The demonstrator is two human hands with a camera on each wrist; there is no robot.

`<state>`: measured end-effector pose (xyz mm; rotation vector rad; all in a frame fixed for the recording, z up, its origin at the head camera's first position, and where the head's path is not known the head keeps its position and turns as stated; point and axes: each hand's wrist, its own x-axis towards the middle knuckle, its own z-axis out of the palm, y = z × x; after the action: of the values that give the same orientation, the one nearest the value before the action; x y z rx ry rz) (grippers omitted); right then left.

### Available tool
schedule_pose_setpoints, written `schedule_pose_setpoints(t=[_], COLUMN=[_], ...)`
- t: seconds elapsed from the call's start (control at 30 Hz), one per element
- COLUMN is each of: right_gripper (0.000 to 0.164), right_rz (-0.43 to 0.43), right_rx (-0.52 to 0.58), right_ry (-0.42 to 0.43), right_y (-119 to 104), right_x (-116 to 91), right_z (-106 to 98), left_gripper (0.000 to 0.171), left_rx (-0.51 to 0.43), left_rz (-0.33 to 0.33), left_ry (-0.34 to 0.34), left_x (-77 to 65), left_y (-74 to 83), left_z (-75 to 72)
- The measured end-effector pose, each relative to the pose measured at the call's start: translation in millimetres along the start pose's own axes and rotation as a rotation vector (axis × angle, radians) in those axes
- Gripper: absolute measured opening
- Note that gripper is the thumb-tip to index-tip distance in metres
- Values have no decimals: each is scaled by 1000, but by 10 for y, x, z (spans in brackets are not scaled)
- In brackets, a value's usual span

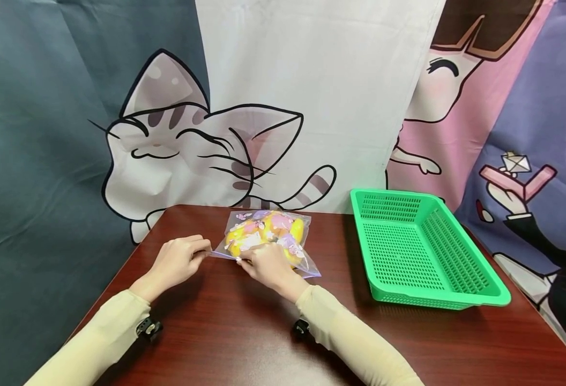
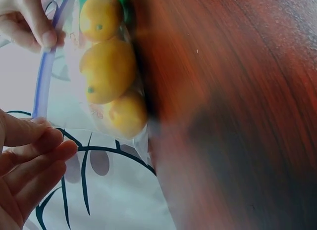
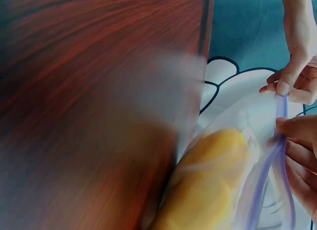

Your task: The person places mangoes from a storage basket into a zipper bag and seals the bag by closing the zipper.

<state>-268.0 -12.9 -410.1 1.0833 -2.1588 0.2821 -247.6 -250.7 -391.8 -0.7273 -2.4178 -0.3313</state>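
A clear zip bag [image 1: 292,244] with purple and pink prints stands tilted on the table, holding several yellow fruits [image 2: 108,69]. My left hand [image 1: 177,262] pinches the left end of its purple zip strip [image 2: 43,86] between thumb and forefinger. Further right along that strip, my right hand [image 1: 268,265] pinches it with thumb and fingers. Between the two hands the strip runs straight. In the right wrist view, the mouth of the bag parts into two purple edges past the right hand, beside a long yellow fruit [image 3: 213,161].
A green plastic basket [image 1: 408,257] with slotted walls stands at the right of the dark red wooden table [image 1: 225,332]. Behind the table hangs a cloth backdrop [image 1: 321,80] with cartoon figures. Both sleeves carry a black wrist device [image 1: 149,328].
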Motion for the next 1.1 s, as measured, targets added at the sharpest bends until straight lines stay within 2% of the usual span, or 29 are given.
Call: schedule_pose_setpoints(t=[0.17,0.33,0.5,0.83,1.1], right_gripper=[10,7,9,7,8], right_rz=[-11,-19,4,27,44], right_rx=[19,5,-6,-30,2], right_ry=[-28,-10,8,-30,-50], right_y=[65,136,207,346,470], right_x=[-83,-180,-283,-511,-667], right_z=[-67,-125,-183,-339,-446], left_gripper=[16,15,15,18,21], left_rx=[-13,-24,-28,-15,-24], left_rz=[-13,-31,-52,-77,-93], left_ry=[-8,-19,-26,-33,-40], left_x=[-12,-21,-39,-113,-167], left_y=[-10,-22,-42,-86,-115], left_z=[-3,-6,-18,-24,-25])
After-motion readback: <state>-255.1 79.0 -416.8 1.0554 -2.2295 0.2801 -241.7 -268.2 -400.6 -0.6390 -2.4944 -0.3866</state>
